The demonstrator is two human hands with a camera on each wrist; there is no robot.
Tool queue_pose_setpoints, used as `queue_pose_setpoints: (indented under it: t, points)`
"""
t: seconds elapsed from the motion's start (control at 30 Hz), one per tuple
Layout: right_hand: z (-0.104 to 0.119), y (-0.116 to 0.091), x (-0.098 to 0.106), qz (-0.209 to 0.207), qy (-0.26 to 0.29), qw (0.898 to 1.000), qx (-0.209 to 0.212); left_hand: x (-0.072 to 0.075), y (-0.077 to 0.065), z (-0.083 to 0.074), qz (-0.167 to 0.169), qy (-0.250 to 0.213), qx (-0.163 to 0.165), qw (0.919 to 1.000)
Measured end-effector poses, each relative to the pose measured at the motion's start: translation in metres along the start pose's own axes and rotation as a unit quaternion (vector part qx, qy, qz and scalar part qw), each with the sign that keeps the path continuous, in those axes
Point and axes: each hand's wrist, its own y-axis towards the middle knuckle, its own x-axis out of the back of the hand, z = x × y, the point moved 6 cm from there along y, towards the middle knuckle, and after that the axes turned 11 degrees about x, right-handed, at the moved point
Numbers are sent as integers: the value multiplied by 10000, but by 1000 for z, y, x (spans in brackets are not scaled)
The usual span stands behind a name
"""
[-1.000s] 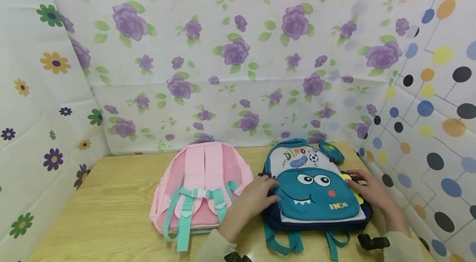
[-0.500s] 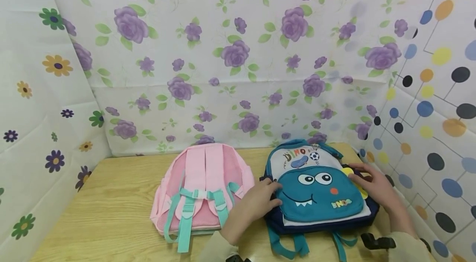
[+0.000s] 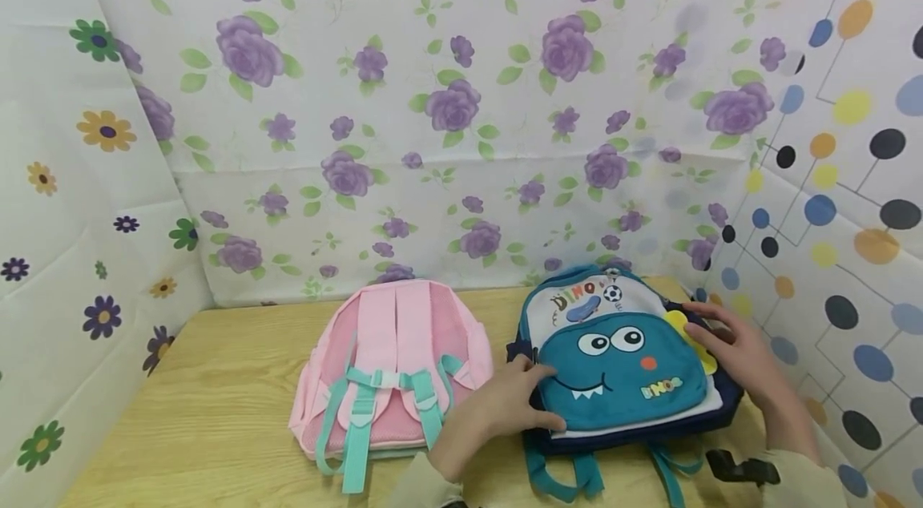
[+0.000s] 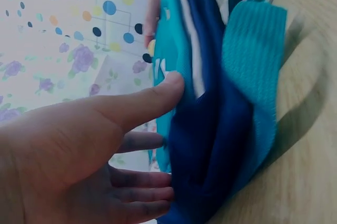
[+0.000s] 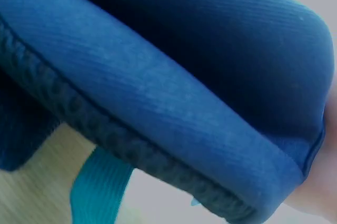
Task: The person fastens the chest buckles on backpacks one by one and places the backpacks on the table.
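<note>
A teal, white and navy child's backpack [image 3: 623, 380] with a cartoon dinosaur face lies on the table, face up, its lower right side jutting out. At its left edge my left hand [image 3: 508, 404] touches the front pocket with the thumb. In the left wrist view, the same left hand [image 4: 68, 145] has its thumb on the teal pocket and its fingers stretched along the navy side. My right hand [image 3: 743, 360] rests on the bag's right side by the yellow spikes [image 3: 692, 340]. Navy fabric [image 5: 158, 76] fills most of the right wrist view, hiding those fingertips.
A pink backpack [image 3: 378, 324] with mint straps lies back side up, left of the dinosaur bag. Teal straps [image 3: 562, 480] trail toward the near edge of the wooden table [image 3: 195, 412]. Patterned cloth walls [image 3: 404, 115] stand behind and at both sides.
The dinosaur backpack has shifted slightly right and turned a little, with my right hand moving right along with it. The small teal pouch at its top right has dropped out of sight.
</note>
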Motion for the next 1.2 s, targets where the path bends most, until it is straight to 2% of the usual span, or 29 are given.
queue_pose_setpoints:
  t: [0.2,0.4,0.6,0.73,0.87,1.07,1.2]
  points:
    - [10,-3,9,-92,31,9999,-52,-5,2,-2,-138,67,100,9998]
    - [17,-1,14,-269,133,9995,54,-3,6,-1,-182,112,137,9997]
    - [22,-4,15,-474,586,9963,419,-6,6,-2,-143,166,95,9997]
    - [27,-7,14,-555,1313,9875,668,-10,5,-4,-223,213,-3,9995]
    - [34,-11,15,-611,2107,9728,739,-15,5,-5,-276,241,-50,9993]
    - [55,-9,16,-570,2674,9530,1307,-15,9,-6,-359,275,-105,9989]
    - [65,-7,15,-508,2901,9405,1696,-16,10,-8,-457,485,-110,9977]
